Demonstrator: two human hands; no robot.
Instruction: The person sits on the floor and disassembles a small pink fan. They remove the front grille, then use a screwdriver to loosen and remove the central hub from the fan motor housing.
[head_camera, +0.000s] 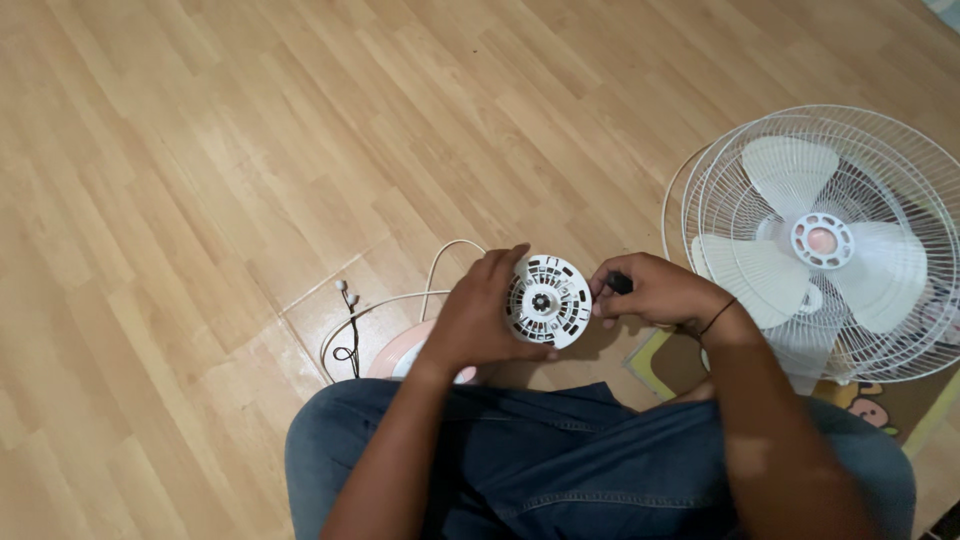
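Observation:
My left hand (480, 315) grips a round white slotted fan motor cover (548, 300), its vented face turned up toward me. My right hand (655, 295) sits just right of the cover, fingers closed on a small dark object (621, 283) that touches the cover's edge; most of that object is hidden. Both hands hover above my lap, over my blue jeans (560, 450).
White wire fan grilles with a three-blade white propeller (815, 240) lie on the wooden floor at the right. A white power cord with plug (350, 310) and a pinkish round fan base (400, 350) lie left of my knee. A patterned mat (890, 405) is under the grilles.

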